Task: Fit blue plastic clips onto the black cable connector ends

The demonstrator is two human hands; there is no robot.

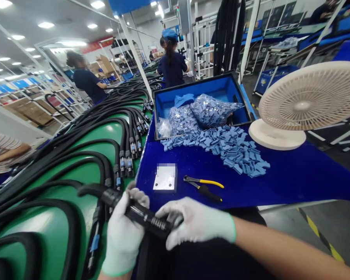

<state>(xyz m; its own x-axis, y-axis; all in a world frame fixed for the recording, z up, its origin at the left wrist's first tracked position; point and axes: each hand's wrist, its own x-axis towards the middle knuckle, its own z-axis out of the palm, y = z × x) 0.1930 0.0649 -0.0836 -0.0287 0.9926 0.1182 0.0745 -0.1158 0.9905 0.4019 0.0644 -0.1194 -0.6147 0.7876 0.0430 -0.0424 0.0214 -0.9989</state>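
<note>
Along the near edge of the blue workbench (pixel 294 186), both gloved hands close on a black connector (pixel 146 214)

Left hand (pixel 124 229) wraps its body, right hand (pixel 195 221) presses over the far end, fingers together, holding it above the bench; its black cable (pixel 90 190) runs back over the green-topped bench (pixel 84 134). Yellow-and-black pliers (pixel 202 188) lie just beyond, beside a metal plate (pixel 165 177)

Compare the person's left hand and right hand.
The left hand wraps around the black cable connector from below, while the right hand lies over its far end, fingers pointing left. The left hand sits lower in view with little forearm showing; the right hand shows a long bare forearm. Both wear white gloves with green cuffs.
</note>
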